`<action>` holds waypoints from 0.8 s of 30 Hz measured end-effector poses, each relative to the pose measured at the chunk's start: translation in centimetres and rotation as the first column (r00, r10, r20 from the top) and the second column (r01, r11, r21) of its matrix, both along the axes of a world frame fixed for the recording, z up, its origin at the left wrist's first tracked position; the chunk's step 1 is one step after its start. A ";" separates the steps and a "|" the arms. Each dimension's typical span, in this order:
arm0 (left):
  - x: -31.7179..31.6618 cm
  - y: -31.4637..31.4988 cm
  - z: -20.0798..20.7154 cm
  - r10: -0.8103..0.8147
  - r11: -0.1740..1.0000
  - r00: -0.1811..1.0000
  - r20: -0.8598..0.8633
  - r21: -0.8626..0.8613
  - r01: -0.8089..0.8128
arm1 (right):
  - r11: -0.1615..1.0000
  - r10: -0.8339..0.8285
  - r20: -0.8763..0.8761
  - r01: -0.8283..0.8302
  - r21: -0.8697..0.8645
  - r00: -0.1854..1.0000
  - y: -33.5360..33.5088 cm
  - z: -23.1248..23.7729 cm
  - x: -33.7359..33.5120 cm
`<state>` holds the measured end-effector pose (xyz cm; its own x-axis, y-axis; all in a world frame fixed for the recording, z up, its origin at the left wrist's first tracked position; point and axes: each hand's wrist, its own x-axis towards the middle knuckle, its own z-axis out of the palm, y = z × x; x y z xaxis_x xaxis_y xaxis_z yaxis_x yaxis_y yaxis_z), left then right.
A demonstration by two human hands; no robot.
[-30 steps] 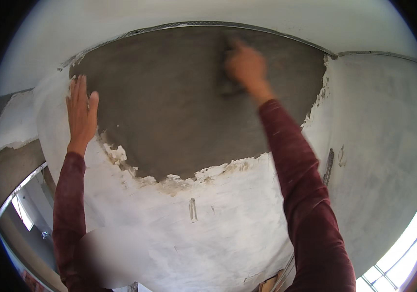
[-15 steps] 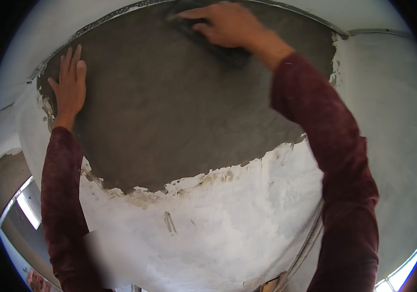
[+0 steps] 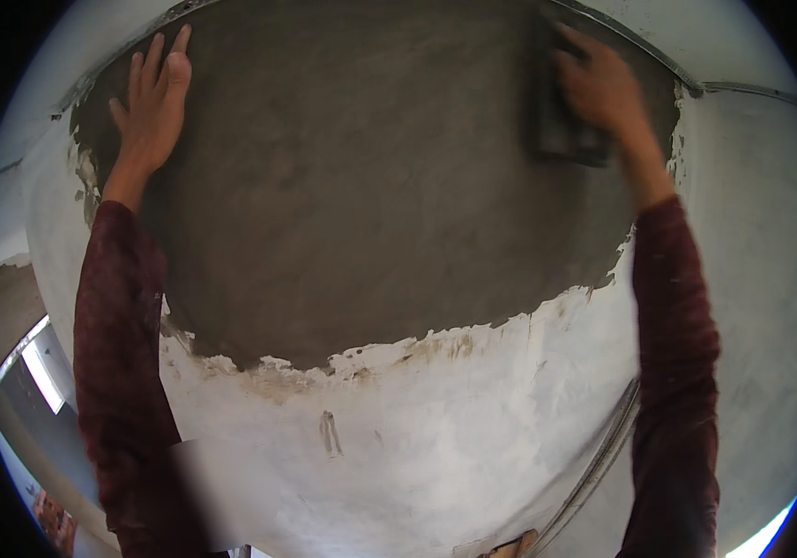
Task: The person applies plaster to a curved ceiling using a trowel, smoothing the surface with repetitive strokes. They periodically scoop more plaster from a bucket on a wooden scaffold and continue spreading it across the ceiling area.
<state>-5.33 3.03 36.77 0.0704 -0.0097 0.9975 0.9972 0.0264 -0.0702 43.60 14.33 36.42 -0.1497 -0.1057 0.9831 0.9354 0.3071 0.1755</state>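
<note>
A broad patch of dark grey wet-looking plaster (image 3: 361, 205) covers the upper wall, its ragged lower edge meeting white wall. At the upper right of this patch, my right hand (image 3: 603, 84) grips a dark plastering float (image 3: 570, 139), whose flat face lies against the plaster. Motion blurs both hand and float. My left hand (image 3: 154, 107) rests on the plaster near its upper left edge, fingers spread, holding nothing. Both arms reach up in dark red sleeves.
A perforated metal edge strip (image 3: 640, 42) curves along the top of the patch. White wall (image 3: 398, 446) lies below it, with long thin strips (image 3: 594, 456) leaning at the lower right. A bright opening (image 3: 43, 377) shows at the lower left.
My right hand has swept the float from the top middle to the upper right. My left hand has shifted slightly up and right in view, still spread.
</note>
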 end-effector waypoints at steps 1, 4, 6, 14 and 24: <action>0.5 0.3 0.1 -0.043 0.999 0.999 0.009 -0.012 0.043 | 0.968 -0.085 0.103 0.058 0.244 0.991 1.9 1.1 -2.0; -2.5 -1.3 0.1 -0.041 0.998 0.999 0.032 -0.051 0.043 | 0.907 0.334 0.071 -0.299 -0.297 0.940 -6.5 1.3 -18.6; -3.3 -1.3 1.2 -0.048 0.998 0.999 0.019 -0.027 0.048 | 0.913 0.398 0.296 -0.406 -0.038 0.868 -8.1 1.8 -23.5; -2.8 1.6 0.2 0.154 0.986 0.983 -0.098 0.081 -0.146 | 0.958 0.278 0.384 -0.226 -0.175 0.881 -7.0 3.0 -14.0; -5.5 0.0 1.3 0.347 0.936 0.931 -0.113 0.112 -0.335 | 0.984 0.168 0.182 -0.153 -0.093 0.969 -3.1 0.9 4.7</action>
